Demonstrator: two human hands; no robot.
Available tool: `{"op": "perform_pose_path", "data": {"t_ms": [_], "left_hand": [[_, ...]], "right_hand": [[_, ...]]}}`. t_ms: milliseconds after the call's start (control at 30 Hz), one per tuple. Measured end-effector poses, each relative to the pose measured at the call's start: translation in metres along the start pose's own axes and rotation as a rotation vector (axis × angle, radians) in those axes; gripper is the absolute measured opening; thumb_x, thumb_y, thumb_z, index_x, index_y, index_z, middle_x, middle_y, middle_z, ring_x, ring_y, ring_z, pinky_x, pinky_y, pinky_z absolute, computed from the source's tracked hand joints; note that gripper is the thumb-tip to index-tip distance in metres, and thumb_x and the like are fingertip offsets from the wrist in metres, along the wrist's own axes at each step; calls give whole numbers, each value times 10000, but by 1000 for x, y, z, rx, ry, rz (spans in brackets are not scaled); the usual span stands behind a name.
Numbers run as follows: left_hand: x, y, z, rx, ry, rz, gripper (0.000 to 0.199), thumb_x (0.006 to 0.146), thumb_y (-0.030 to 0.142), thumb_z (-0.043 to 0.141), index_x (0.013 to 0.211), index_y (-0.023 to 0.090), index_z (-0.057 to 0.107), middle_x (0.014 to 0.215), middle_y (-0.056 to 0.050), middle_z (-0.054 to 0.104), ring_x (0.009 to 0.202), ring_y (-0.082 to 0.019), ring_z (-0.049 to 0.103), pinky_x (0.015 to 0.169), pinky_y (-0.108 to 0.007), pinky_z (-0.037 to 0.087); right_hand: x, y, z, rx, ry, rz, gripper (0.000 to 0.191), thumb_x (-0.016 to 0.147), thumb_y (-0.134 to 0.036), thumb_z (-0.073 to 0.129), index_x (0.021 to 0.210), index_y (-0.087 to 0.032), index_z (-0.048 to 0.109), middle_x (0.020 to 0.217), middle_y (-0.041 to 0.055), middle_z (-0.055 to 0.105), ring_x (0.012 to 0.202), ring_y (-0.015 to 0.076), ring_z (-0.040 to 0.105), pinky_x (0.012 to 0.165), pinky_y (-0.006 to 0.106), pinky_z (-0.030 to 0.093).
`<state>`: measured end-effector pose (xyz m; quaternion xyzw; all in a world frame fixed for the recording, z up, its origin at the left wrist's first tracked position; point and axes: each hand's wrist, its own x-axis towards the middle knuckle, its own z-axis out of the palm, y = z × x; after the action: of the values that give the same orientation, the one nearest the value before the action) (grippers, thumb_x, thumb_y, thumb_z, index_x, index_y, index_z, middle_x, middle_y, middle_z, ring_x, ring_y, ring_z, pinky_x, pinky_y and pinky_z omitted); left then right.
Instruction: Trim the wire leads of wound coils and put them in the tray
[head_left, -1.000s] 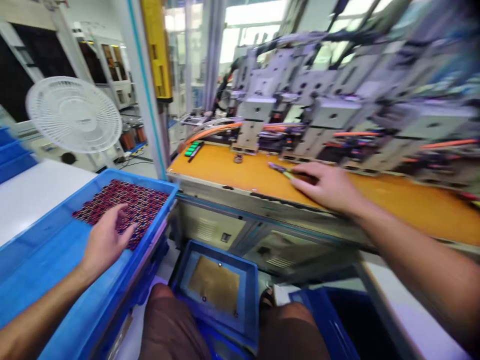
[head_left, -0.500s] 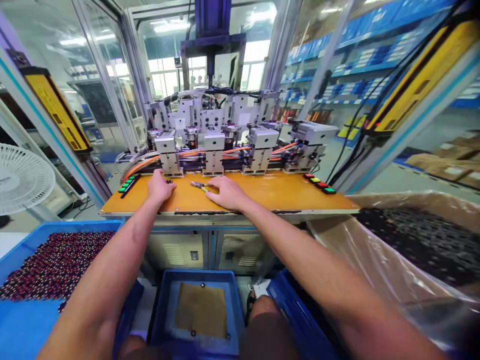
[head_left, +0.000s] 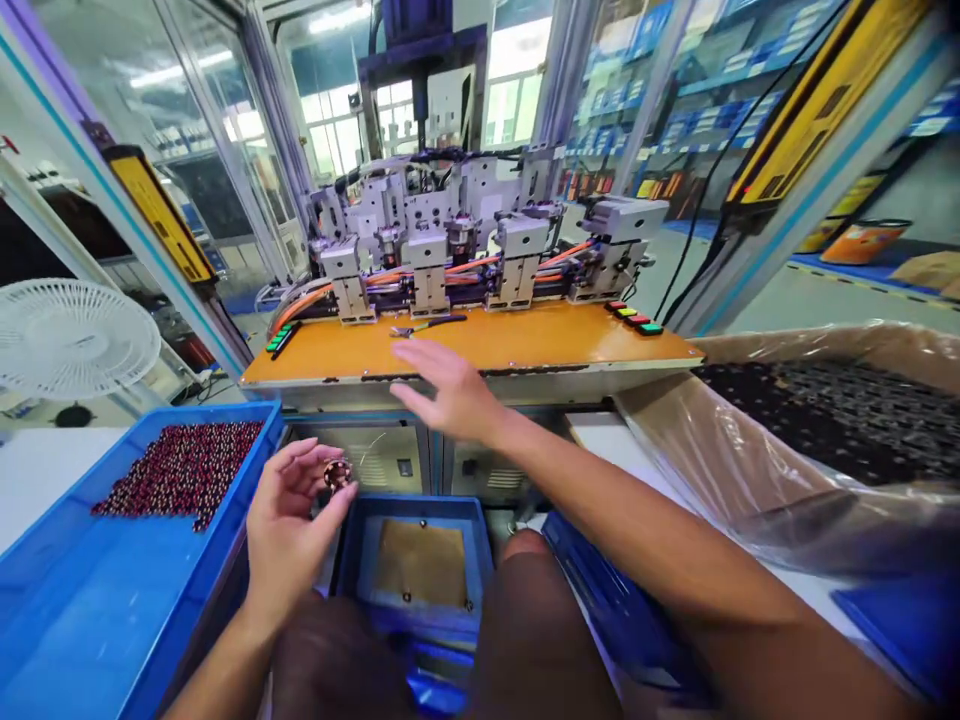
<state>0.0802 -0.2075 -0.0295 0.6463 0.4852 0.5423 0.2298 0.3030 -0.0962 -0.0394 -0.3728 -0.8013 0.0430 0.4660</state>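
My left hand (head_left: 289, 525) is raised in front of the workbench, with its fingers and thumb closed around a small ring-shaped stator with copper windings (head_left: 337, 475). A thin loose wire (head_left: 369, 443) sticks out from the stator toward the upper right. Held at the bench's front edge, my right hand (head_left: 457, 395) has its fingers stretched out and thumb apart, with nothing in it. Just beyond its fingertips, cutting pliers (head_left: 431, 326) lie on the orange bench top (head_left: 555, 345).
A winding machine (head_left: 427, 265) spans the back of the bench. At left stands a blue tray (head_left: 90, 620) with many small dark red and copper parts. Another blue tray (head_left: 356, 560) is below, and a plastic-lined box (head_left: 675, 430) of black parts stands at right.
My left hand has come back from the bench top, bringing the stator close. My right hand has let go of the pliers and drawn back, and the view has tilted down.
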Motion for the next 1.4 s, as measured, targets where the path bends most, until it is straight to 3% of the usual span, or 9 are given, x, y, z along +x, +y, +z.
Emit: {"op": "perform_pose_path", "data": {"t_ms": [100,200,300,500,600,700,933,1133,1400], "left_hand": [[-48,12,-7,-45,16,44,545,724,70,792,1183,274,579,1084,-15,726,999,-139,714,895,-248,595],[-78,20,-11,-40,9,73,607,714,13,784,1215,289,579,1090,1,726,997,-121,716,896,-213,594],[-95,26,-11,-37,6,88,642,705,-3,786,1238,284,572,1074,4,731,986,-122,722,891,-209,600],[-110,30,-9,-138,-32,-38,645,698,40,811,1241,284,562,1038,-2,742,946,-141,731,837,-229,625],[-116,34,-9,-144,-46,-39,624,720,49,796,1249,290,567,1050,-8,746,966,-149,730,842,-234,626],[-122,37,-11,-110,-59,33,645,732,33,777,1280,297,561,1075,-12,748,980,-145,732,867,-225,617],[-131,39,-12,-91,-124,159,756,693,-59,745,1339,278,542,1094,-25,712,948,-134,732,856,-212,615],[-132,36,-11,-265,-116,-22,709,736,-49,727,1321,295,521,1082,-14,725,920,-125,742,820,-202,624],[-143,31,-12,-292,-217,-17,706,762,-63,692,1345,304,538,1174,-32,739,1067,-172,723,914,-245,602]], "right_hand": [[-50,-73,-19,143,-17,-317,365,976,-287,528,1301,-123,557,1323,171,629,1237,232,581,1025,406,501],[-85,-116,-33,46,-219,-346,215,974,-196,505,1100,-104,653,1023,132,725,890,211,652,769,336,532],[-109,-129,-40,45,-378,-322,204,954,-136,493,884,-134,685,711,45,672,633,160,566,599,296,438],[-142,-146,-50,303,-503,-283,293,959,-132,440,778,-149,669,539,-6,568,482,118,449,476,274,326],[-146,-151,-52,511,-506,-139,212,962,-268,577,824,-139,675,652,17,646,584,114,547,564,246,415],[-141,-151,-50,742,-343,195,331,789,-425,790,915,-144,670,828,35,680,752,130,614,707,250,484],[-138,-164,-23,1151,-315,809,356,672,-391,852,731,-157,591,719,-24,582,667,101,516,644,246,409],[-163,-169,-17,1346,-231,898,337,816,-442,723,758,-169,536,713,-27,539,657,97,477,641,263,363],[-158,-167,-23,1218,-167,796,288,807,-383,744,774,-169,554,748,-22,537,693,106,489,673,267,392]]}}
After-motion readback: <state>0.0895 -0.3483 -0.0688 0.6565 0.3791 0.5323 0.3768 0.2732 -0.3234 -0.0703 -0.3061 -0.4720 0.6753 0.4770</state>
